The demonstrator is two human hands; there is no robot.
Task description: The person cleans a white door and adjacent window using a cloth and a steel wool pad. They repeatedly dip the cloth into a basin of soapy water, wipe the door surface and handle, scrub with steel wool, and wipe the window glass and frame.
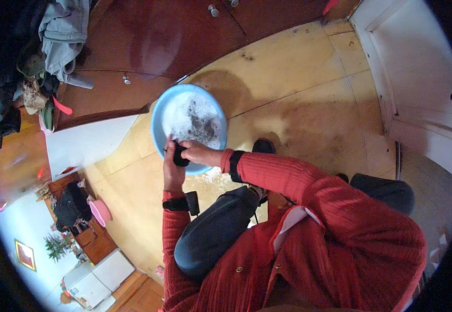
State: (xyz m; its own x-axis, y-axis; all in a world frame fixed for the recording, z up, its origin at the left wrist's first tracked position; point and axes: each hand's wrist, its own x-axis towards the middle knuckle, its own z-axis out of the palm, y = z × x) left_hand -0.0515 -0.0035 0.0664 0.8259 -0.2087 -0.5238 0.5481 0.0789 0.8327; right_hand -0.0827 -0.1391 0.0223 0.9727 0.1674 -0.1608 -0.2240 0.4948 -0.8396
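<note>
A light blue plastic basin point(155, 121) stands on the floor before me, full of white suds point(179, 113) with dark patches of water showing through. Over its near left rim, my left hand point(174, 171) grips a small black item point(180, 154), which looks like wet cloth. From the other side my right hand point(202, 153) also has its fingers closed on it. Both hands partly cover the item, so its full shape is hidden.
Dark red wooden cabinets point(151, 43) run behind the basin, with clothes point(64, 35) piled at the left. A pink basin point(100, 212) lies farther left by wooden furniture. At right is a white door point(413, 54). My bent knee point(210, 238) is close to my left forearm. The tiled floor looks wet near the basin.
</note>
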